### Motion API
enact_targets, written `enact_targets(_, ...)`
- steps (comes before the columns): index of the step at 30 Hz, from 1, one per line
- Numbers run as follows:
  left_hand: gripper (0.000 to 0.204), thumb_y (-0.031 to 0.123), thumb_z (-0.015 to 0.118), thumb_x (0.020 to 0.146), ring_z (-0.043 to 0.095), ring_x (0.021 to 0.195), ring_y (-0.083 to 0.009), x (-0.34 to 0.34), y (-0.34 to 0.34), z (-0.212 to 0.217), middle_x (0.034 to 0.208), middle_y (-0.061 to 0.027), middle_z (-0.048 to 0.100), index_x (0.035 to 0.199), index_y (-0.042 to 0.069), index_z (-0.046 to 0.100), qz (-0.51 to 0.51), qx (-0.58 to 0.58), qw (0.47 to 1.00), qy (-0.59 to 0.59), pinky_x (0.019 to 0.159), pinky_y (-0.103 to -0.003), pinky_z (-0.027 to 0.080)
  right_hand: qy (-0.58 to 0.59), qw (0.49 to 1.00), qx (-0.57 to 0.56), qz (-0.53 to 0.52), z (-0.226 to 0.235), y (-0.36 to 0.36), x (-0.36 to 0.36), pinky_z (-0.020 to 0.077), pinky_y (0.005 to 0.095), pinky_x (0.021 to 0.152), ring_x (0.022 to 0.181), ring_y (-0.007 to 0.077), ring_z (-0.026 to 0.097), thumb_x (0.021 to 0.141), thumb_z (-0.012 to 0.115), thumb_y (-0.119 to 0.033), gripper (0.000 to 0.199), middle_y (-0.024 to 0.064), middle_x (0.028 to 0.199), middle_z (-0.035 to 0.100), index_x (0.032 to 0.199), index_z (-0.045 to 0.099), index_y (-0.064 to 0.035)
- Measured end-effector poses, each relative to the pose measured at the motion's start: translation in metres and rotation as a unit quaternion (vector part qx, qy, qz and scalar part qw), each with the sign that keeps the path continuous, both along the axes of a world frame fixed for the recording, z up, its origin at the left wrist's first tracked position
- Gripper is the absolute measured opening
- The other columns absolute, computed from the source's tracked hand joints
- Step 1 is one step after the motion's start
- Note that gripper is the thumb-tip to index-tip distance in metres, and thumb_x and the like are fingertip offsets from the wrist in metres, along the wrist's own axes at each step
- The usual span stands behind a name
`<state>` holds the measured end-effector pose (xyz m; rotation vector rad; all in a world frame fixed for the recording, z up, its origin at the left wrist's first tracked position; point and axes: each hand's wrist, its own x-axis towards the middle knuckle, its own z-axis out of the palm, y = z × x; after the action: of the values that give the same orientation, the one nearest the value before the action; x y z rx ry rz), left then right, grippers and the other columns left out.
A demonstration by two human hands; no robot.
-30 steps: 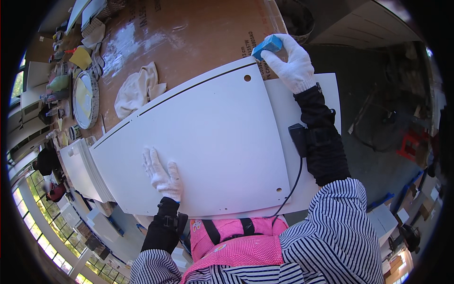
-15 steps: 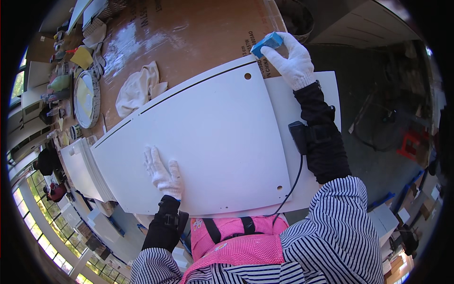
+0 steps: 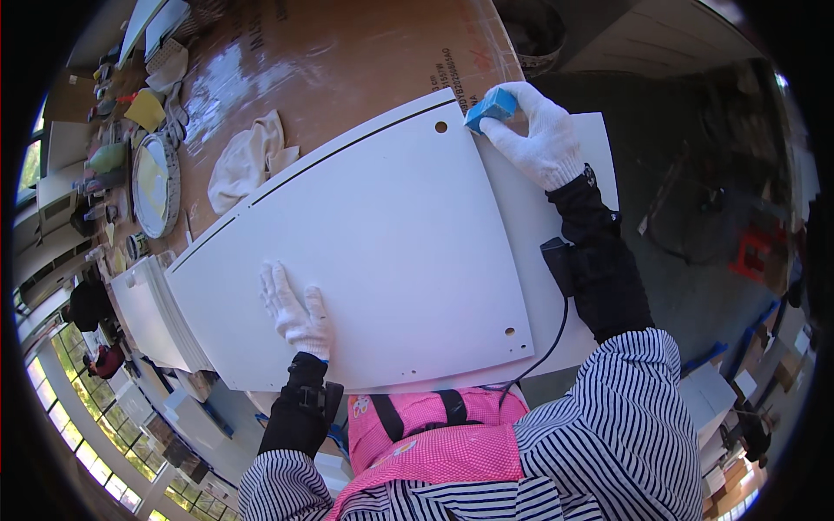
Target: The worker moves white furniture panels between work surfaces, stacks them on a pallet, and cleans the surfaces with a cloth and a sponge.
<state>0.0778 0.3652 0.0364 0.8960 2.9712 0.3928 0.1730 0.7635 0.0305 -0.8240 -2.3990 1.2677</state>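
Observation:
A large white panel (image 3: 373, 234) with a long groove near its far edge and holes at its right corners lies in front of me. My left hand (image 3: 294, 308), in a white knit glove, rests flat on it with the fingers spread. In my gloved right hand (image 3: 540, 135) a blue block (image 3: 492, 108), like a sanding sponge, is gripped between thumb and fingers. The block meets the panel's right edge close to the far corner. Under the upper panel another white panel (image 3: 578, 286) sticks out to the right.
A crumpled cream cloth (image 3: 252, 163) lies past the panel on the brown plastic-covered cardboard (image 3: 347, 78). A round tub (image 3: 156, 187) stands at the far left, near a stack of white panels (image 3: 156, 313). A red stool (image 3: 754, 252) is on the floor at right.
My right hand has brought the blue block a little nearer to me, from the far corner onto the panel's right edge. The left hand stays flat on the panel.

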Motion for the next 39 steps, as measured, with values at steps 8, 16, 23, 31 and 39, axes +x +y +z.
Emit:
enact_targets(8,0.06,0.025,0.051,0.087,0.025,0.136,-0.0413,0.0,-0.003,-0.001,0.145,-0.0237,0.03,0.137,-0.003,0.035,0.013,-0.013,1.0,0.009,0.112,-0.05,0.017,0.044,0.998,0.017,-0.043,-0.003,0.004,0.0,0.0527,0.0355,0.078,0.091,0.0262,0.062,0.078,0.071,-0.032,0.041,0.0131,0.095,0.064,0.108,0.059,-0.0069)
enact_targets(16,0.061,0.027,0.052,0.087,0.025,0.136,-0.0407,0.001,-0.003,-0.003,0.145,-0.0238,0.03,0.138,-0.002,0.034,0.015,-0.011,1.0,0.005,0.112,-0.049,0.017,-0.045,0.994,0.055,-0.082,0.003,-0.007,-0.026,0.0524,0.0366,0.079,0.089,0.0275,0.063,0.076,0.072,-0.036,0.043,0.0131,0.096,0.065,0.106,0.06,-0.0083)
enact_targets(23,0.06,0.025,0.052,0.088,0.025,0.136,-0.0394,0.001,-0.003,-0.001,0.145,-0.0236,0.03,0.138,-0.002,0.033,0.007,-0.004,1.0,0.005,0.112,-0.049,0.016,-0.018,0.989,0.125,-0.07,0.015,-0.039,0.029,0.0508,0.0372,0.074,0.083,0.0253,0.061,0.074,0.074,-0.026,0.035,0.0139,0.091,0.063,0.1,0.063,-0.0053)
enact_targets(31,0.058,0.026,0.049,0.089,0.026,0.135,-0.0389,0.003,-0.004,-0.002,0.145,-0.0234,0.031,0.139,-0.002,0.033,0.014,-0.021,1.0,0.014,0.111,-0.048,0.018,-0.019,0.993,0.012,-0.118,0.002,-0.042,0.046,0.0504,0.037,0.073,0.08,0.0268,0.064,0.074,0.071,-0.03,0.038,0.0114,0.084,0.065,0.101,0.062,-0.0038)
enact_targets(39,0.056,0.025,0.047,0.091,0.028,0.134,-0.039,0.003,-0.002,-0.005,0.143,-0.0241,0.032,0.139,-0.001,0.034,0.01,-0.017,0.999,0.025,0.111,-0.047,0.021,-0.073,0.993,0.01,-0.09,0.019,-0.045,0.032,0.0489,0.0368,0.081,0.092,0.0262,0.061,0.078,0.07,-0.034,0.044,0.0124,0.096,0.064,0.108,0.06,-0.0035)
